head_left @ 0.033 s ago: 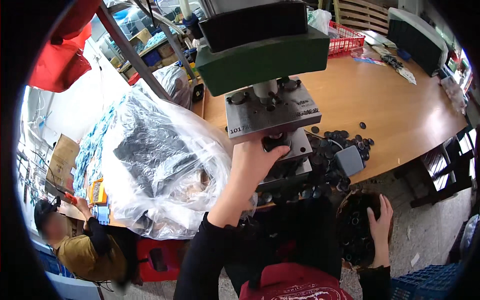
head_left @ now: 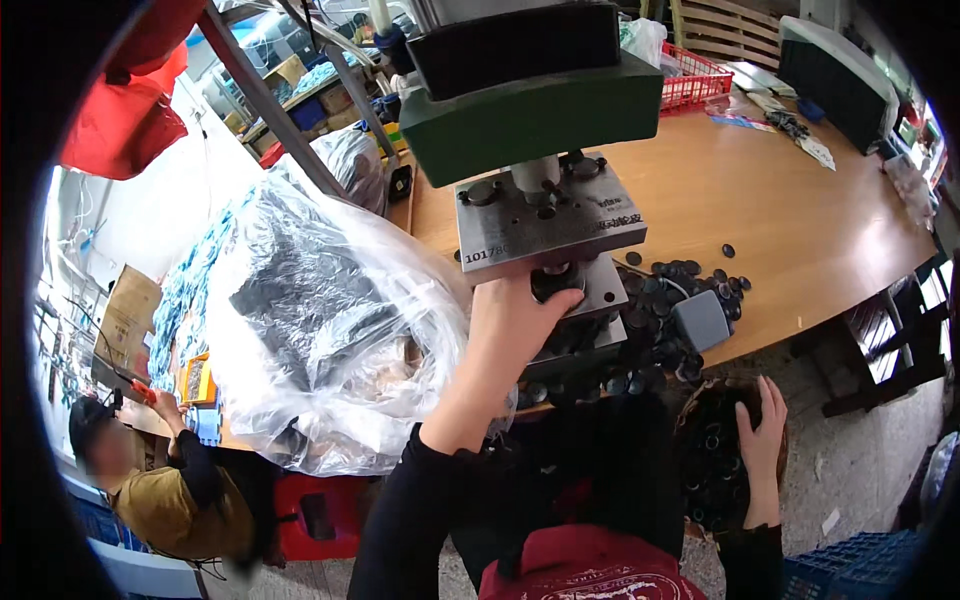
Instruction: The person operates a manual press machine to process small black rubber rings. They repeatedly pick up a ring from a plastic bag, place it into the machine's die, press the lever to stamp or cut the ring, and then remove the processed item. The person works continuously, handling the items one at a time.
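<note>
My left hand [head_left: 518,318] reaches between the metal die plates of a press, under the upper plate [head_left: 550,232]. Its thumb curls along a black round piece [head_left: 553,284] at the die; the other fingers are mostly hidden behind it. Above stands the green press head [head_left: 535,120]. My right hand [head_left: 765,432] is at the right side of a round basket [head_left: 783,470] of black ring-shaped pieces [head_left: 712,455]. Its fingers are stretched out with the thumb apart, and nothing shows in it.
Loose black discs [head_left: 655,305] lie beside the die, around a grey block-shaped box [head_left: 702,320]. A large clear plastic bag [head_left: 330,330] fills the table's left. Another person [head_left: 180,500] sits at far left. A red crate [head_left: 695,80] stands at the back, a blue crate [head_left: 850,570] lower right.
</note>
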Tool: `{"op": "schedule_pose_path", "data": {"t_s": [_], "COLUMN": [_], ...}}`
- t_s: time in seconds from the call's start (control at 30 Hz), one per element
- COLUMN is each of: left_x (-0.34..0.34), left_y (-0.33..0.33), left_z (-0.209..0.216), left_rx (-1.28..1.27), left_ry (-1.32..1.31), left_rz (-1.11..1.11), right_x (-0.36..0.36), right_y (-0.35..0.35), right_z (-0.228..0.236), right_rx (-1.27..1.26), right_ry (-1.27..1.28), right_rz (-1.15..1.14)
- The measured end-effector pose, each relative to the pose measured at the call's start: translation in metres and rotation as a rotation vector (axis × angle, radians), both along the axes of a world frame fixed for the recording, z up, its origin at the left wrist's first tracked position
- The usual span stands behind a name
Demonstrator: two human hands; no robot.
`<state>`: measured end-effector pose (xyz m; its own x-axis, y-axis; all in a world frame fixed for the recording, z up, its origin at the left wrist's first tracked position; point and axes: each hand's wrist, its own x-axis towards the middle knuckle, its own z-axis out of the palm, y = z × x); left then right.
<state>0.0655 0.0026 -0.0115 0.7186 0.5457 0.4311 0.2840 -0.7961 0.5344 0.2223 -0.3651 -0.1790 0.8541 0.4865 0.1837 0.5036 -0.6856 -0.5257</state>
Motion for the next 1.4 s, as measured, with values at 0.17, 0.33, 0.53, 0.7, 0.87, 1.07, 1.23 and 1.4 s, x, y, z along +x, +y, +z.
{"op": "schedule_pose_path", "data": {"t_s": [0.17,0.33,0.53,0.7,0.87,1.07,1.23,1.4], "left_x": [-0.009,-0.054,-0.147,-0.128,-0.123,-0.162,-0.179,-0.145], "left_y": [-0.011,-0.017,0.092,0.103,0.105,0.076,0.035,0.012], "left_z": [-0.012,-0.025,-0.074,-0.113,-0.117,-0.044,-0.003,0.003], "left_rx": [-0.06,-0.124,-0.09,-0.144,-0.365,-0.24,-1.024,-1.018], "left_ry": [-0.164,-0.301,0.469,0.386,0.284,0.14,-0.39,-0.403], "left_rz": [0.046,0.125,0.323,0.27,0.35,0.379,0.126,-0.051], "right_x": [0.024,0.037,0.047,0.016,-0.019,-0.049,-0.066,-0.06], "right_y": [0.112,0.147,0.136,0.127,0.144,0.203,0.269,0.275], "right_z": [0.059,0.047,0.05,0.05,0.09,0.135,0.152,0.142], "right_rx": [0.043,-0.307,-0.206,0.115,0.29,0.431,0.557,0.378], "right_ry": [-0.249,-0.273,-0.103,-0.195,-0.281,-0.27,-0.108,-0.227], "right_rz": [0.208,0.193,0.222,0.198,0.322,0.494,0.476,0.36]}}
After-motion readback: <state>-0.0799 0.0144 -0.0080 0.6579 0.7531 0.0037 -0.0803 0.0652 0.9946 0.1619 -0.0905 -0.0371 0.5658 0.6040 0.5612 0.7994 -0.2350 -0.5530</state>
